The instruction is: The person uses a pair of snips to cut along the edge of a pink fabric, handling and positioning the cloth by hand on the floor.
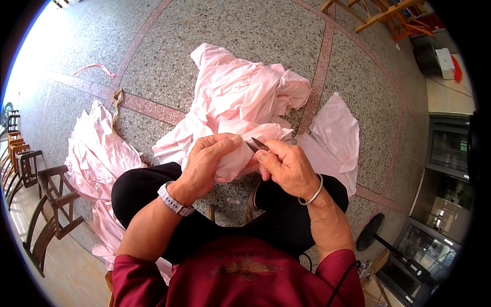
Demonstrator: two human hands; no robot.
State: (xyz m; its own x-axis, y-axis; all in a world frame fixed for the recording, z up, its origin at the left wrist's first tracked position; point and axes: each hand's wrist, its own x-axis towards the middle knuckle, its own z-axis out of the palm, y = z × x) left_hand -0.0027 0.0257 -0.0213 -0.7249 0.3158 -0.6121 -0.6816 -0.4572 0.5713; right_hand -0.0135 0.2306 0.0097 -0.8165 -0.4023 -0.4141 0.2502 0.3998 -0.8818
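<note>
My left hand (207, 161), with a watch at the wrist, pinches an edge of pale pink fabric (231, 166) over my lap. My right hand (289, 166), wearing a bangle, is closed round small dark-bladed snips (258, 143), whose tips point up and left close to the left hand's fingertips at the fabric. Most of the handles are hidden in my fingers. The large crumpled pink heap (235, 89) spreads on the floor in front of me. Another pink pile (97, 153) lies to my left, and a flatter pink piece (335, 128) to my right.
Dark wooden chairs (56, 199) line the left. A wooden chair (381, 18) stands at the back right. Glass-fronted cabinets (445, 148) and a black stand fan (371, 230) are at the right. A strap (116, 102) and a pink strip (94, 69) lie on the terrazzo floor (153, 61).
</note>
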